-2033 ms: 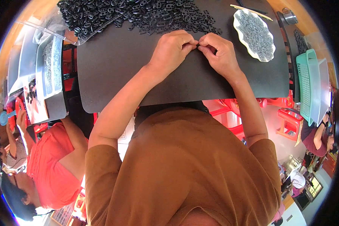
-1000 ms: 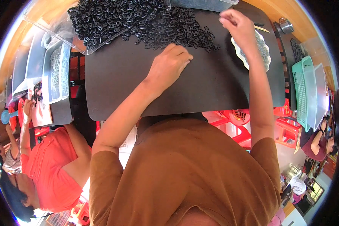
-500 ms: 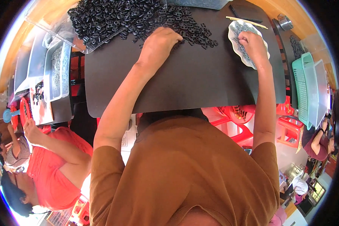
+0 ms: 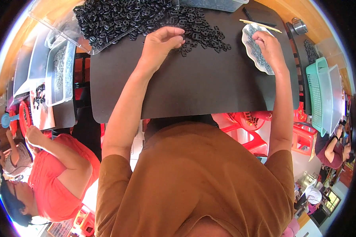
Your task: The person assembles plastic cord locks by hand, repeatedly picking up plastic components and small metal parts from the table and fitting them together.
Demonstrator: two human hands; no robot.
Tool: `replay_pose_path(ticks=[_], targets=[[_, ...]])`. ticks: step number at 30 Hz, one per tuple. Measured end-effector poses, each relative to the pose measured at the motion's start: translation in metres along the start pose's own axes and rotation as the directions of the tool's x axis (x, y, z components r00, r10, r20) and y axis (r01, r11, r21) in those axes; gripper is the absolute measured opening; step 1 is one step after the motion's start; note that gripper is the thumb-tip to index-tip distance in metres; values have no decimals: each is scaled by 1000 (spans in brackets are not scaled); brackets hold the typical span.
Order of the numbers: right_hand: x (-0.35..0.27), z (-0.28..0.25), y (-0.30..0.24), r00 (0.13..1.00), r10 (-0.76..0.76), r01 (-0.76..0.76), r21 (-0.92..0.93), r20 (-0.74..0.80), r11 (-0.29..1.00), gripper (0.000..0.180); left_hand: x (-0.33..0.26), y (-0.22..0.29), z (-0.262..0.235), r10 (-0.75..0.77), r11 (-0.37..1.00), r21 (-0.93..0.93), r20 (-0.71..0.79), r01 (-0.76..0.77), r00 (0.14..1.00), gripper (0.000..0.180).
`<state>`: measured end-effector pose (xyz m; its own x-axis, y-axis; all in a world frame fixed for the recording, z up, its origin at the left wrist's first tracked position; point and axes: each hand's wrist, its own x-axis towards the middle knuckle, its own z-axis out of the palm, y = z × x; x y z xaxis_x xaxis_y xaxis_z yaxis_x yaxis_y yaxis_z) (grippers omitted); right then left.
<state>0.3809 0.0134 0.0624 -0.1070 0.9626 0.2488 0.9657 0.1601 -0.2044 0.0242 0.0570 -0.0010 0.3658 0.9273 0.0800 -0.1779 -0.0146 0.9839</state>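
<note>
My left hand (image 4: 162, 47) is over the near edge of a heap of small black oval pieces with holes (image 4: 122, 17). Its thumb and forefinger curl close together; what lies between the tips, if anything, is too small to make out. At the right, my right hand (image 4: 269, 49) is over a white scalloped dish (image 4: 247, 45) filled with small greyish, clear-looking bits (image 4: 257, 53). Those fingers are drawn together in a pinch, and whatever is in them is hidden. A few black pieces (image 4: 184, 53) lie loose below my left fingertips.
The dark table (image 4: 194, 87) carries a clear tipped bin (image 4: 53, 27), sticks (image 4: 261, 25) beyond the dish and a clear tub (image 4: 217, 4) at the far edge. A green basket (image 4: 317, 94) stands at right. A person in red (image 4: 59, 177) works at left, near another clear tub (image 4: 61, 75).
My left hand has drawn back slightly left from the heap and turned, its thumb and forefinger now showing. My right hand has shifted slightly, remaining at the dish.
</note>
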Motion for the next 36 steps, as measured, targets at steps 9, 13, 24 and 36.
replay_pose_path(ticks=[9, 13, 24, 36], targets=[[-5, 0, 3, 1000, -2, 4, 61, -30, 998, 12, -2, 7, 3, -4, 999, 52, 2, 4, 1000, 17], [-8, 3, 5, 1000, -15, 15, 87, -6, 996, 12, 0, 7, 6, -20, 997, 70, 1, 20, 1000, 14], [-17, -13, 3, 994, 52, -40, -121, 92, 992, 14, -4, 6, 6, 4, 999, -40, -3, -4, 1000, 11], [-13, -9, 3, 988, 41, -28, -92, 146, 995, 13, -5, 5, 4, -37, 974, -224, 17, 39, 999, 12]])
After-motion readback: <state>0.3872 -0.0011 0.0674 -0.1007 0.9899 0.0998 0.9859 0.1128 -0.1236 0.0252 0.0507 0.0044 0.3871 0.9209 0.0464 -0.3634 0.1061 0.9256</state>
